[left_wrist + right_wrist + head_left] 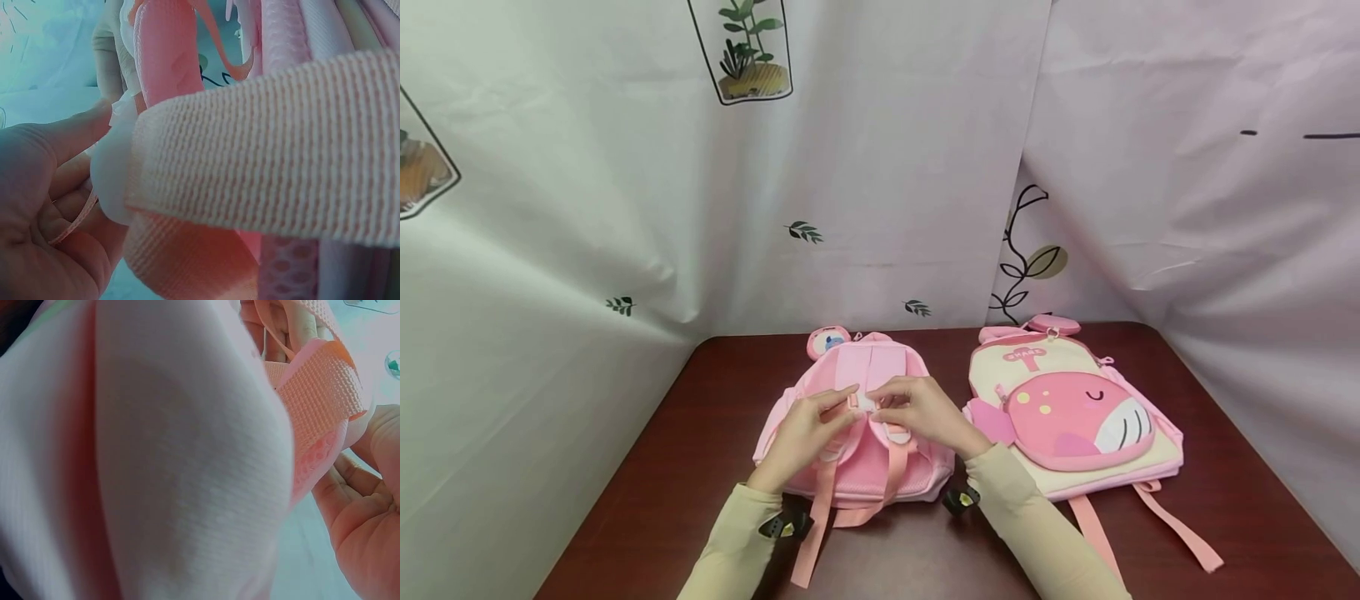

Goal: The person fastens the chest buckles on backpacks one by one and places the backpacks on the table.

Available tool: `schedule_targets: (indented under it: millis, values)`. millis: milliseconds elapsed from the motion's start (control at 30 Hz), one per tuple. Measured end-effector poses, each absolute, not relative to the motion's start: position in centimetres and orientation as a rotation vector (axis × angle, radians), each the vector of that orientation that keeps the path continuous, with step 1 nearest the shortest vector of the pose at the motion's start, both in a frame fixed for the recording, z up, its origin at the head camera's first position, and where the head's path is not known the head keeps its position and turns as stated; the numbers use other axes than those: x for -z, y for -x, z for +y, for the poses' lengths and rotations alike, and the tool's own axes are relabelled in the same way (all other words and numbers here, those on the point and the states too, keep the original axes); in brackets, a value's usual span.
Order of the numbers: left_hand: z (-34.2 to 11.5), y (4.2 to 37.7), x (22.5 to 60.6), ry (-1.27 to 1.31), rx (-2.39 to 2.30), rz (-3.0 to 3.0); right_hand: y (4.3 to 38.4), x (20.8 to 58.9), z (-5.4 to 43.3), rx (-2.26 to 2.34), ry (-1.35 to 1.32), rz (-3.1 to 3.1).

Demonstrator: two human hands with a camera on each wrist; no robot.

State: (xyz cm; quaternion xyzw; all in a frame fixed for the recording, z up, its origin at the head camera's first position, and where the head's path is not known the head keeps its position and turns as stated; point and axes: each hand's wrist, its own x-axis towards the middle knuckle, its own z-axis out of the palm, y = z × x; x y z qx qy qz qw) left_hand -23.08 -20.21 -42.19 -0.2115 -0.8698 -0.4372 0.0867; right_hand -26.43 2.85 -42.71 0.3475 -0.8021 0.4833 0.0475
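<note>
A pink backpack (pixel 874 479) lies on the table with its shoulder straps and mesh back facing up. Over its middle, both hands meet at the straps. My left hand (pixel 811 427) has its thumb and fingers curled at a white plastic buckle (pixel 112 178), beside a wide peach webbing strap (pixel 269 150). From the other side, my right hand (pixel 929 413) pinches the same white buckle area, its fingertips close to the left ones. In the right wrist view, pale fabric hides much of the work, and the right hand (pixel 369 506) shows at the edge.
A second backpack (pixel 992 367), cream and pink with a whale pocket (pixel 1075 412), lies to the right, its loose strap (pixel 1180 529) trailing forward. A small round pouch (pixel 828 342) hangs at the first bag's top. Behind the dark table (pixel 662 475) hangs a printed cloth (pixel 887 167).
</note>
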Motion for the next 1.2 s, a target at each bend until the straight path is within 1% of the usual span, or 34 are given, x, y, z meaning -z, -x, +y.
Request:
schedule_targets:
  millis: [267, 467, 733, 800, 1000, 1200]
  values:
    - [-20.0, 23.2, 42.5, 0.652, 1.274, -2.630, 26.3, 42.5, 3.1, -1.468, -1.022, -2.464]
    - [-19.6, 23.7, 43.7, 0.826, 1.086, -2.696, 26.4, 42.7, 3.7, -1.465, -1.010, -2.512]
    - [-20.5, 23.6, 44.6, 0.921, 0.975, -2.822, 26.0, 44.1, 4.1, -1.164, -1.132, -2.793]
    - [-20.7, 23.5, 44.9, 0.951, 0.937, -2.858, 25.7, 44.3, 4.1, -1.100, -1.126, -2.852]
    - [-21.3, 23.1, 45.2, 0.956, 0.947, -2.935, 25.3, 44.8, 4.3, -1.025, -1.069, -2.938]
    - [-22.4, 22.7, 45.1, 0.905, 0.982, -2.995, 25.7, 44.9, 3.6, -1.018, -1.092, -2.953]
